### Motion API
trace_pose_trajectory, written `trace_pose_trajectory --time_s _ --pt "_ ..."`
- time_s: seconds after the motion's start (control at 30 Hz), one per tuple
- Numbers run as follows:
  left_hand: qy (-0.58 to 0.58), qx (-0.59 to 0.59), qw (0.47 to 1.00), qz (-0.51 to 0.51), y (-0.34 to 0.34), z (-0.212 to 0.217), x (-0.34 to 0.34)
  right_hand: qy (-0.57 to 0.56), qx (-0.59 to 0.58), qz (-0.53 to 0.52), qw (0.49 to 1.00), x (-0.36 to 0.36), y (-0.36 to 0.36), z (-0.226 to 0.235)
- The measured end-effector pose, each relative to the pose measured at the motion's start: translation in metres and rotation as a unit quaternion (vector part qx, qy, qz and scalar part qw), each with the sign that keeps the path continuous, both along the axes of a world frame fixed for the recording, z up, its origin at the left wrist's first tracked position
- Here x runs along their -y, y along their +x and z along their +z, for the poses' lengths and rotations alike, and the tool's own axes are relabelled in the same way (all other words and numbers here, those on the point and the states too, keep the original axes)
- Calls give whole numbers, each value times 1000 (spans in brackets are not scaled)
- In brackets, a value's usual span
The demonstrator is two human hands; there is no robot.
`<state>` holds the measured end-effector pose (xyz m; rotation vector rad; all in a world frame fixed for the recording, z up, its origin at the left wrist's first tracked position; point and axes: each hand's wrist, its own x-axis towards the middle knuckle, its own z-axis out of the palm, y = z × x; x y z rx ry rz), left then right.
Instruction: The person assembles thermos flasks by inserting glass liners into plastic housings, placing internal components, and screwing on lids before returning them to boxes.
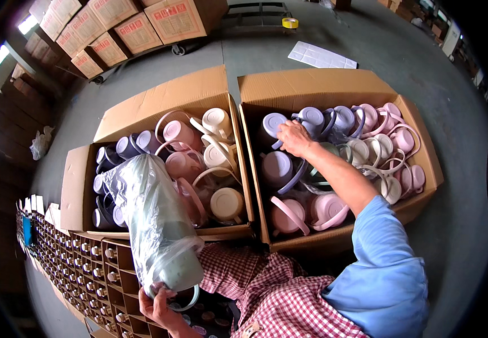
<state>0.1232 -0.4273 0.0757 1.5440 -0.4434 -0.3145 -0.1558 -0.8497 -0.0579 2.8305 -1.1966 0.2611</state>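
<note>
Viewing from my remote station, nearest first: the left hand [158, 307] pinches, thumb against fingers, the gathered edge of a clear, crinkled plastic bag [137, 174]. In it, a pale green, cylindrical tumbler [182, 273] lies tilted above the near side of the left open brown cardboard carton [168, 101]. A curved, pale green loop handle [196, 296] shows beside the left hand.

Handling estimate: tumbler stiff-walled, probably hollow and moderate in weight; film soft and slippery, so the body could slide inside it. I would hold around the body through the film, or by the loop; film alone seems weak support.

Farther off: the right hand [294, 138] is among lavender, round-ended tumblers [275, 123] in the right open brown cardboard carton [317, 84], fingers bent downward; I cannot tell whether they grip anything.
</note>
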Motion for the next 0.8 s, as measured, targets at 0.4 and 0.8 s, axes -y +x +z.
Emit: trace_pose_trajectory --time_s 0.4,0.8 --pt "-10 -9 1000 -18 10 -2 -5 -35 87 17 995 7 -14 94" --pt "-29 -32 999 -11 1 7 1 262 136 188 937 -62 -26 74"
